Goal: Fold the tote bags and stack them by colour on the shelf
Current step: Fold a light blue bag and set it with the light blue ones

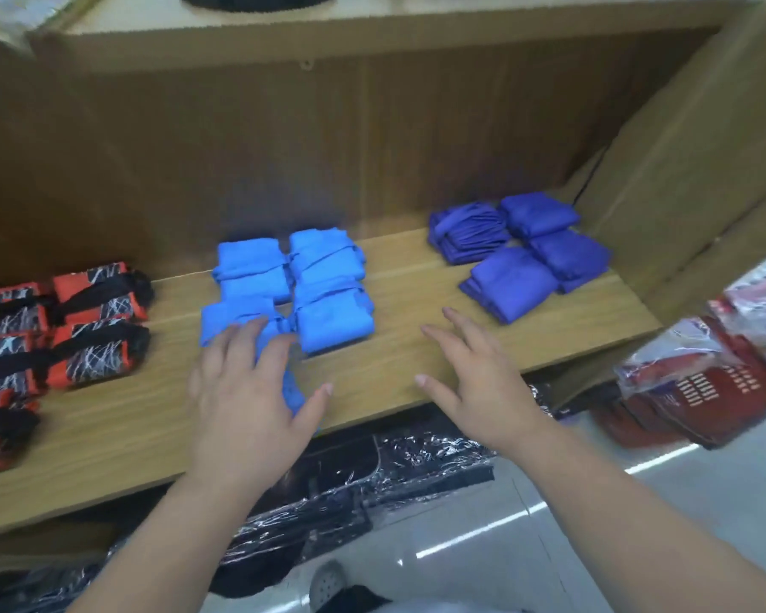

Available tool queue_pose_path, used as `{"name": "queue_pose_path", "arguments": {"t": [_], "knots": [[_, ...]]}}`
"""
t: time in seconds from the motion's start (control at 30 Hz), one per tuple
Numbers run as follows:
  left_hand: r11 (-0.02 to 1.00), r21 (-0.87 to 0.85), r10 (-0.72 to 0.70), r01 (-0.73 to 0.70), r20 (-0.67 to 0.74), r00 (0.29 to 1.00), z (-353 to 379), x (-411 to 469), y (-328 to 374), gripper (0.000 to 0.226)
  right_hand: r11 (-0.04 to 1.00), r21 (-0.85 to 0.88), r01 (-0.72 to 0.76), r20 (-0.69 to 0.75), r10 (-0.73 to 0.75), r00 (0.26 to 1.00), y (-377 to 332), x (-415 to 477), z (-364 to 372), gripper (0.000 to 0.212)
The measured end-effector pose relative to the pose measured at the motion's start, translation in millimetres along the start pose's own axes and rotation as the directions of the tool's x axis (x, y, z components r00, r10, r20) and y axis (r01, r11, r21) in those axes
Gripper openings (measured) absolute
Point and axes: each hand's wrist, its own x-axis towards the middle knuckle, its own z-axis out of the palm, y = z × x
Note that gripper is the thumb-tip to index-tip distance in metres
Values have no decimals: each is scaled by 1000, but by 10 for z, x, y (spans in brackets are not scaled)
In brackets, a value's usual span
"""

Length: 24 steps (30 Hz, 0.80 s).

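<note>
Folded tote bags lie in three colour groups on the wooden shelf [399,373]: red-and-black patterned bags [85,329] at the left, light blue bags [323,294] in the middle, purple bags [527,245] at the right. My left hand [244,400] rests flat, fingers spread, on a folded light blue bag [235,320] at the front of the middle group, partly covering it. My right hand [474,378] hovers open over bare shelf between the blue and purple groups, holding nothing.
Below the shelf lie dark plastic-wrapped packs [350,493]. A red basket [699,391] with wrapped goods stands on the floor at the right. A cardboard-coloured side wall [690,170] closes the shelf at the right.
</note>
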Motion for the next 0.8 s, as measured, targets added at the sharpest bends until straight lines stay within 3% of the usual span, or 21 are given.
{"name": "queue_pose_path", "arguments": {"t": [0.1,0.23,0.3,0.37,0.5,0.7,0.8], "knots": [[997,-42,64,-64,-3,998,79,141,506,61,1000,29,2,-85,0,996,410,-346,-231,56],[965,-119,240,-233,43,970,486,127,1658,55,994,13,-105,-227,105,968,1329,-1090,-650,39],[943,-163,307,-290,92,947,745,33,2341,54,986,38,-165,-236,170,957,1888,-1545,-876,37],[917,-190,380,-351,148,913,1018,-69,3022,55,963,29,-267,-150,268,952,2464,-2027,-1088,46],[830,-247,557,-501,302,774,1522,-180,4248,60,820,-91,-565,37,570,821,3418,-2887,-1522,68],[717,-348,689,-604,489,536,2176,-173,5805,55,674,-141,-726,5,733,680,4496,-3608,-2048,61],[688,-350,704,-636,534,468,2618,-43,6488,51,611,-116,-783,18,789,614,5060,-3709,-2193,63]]}}
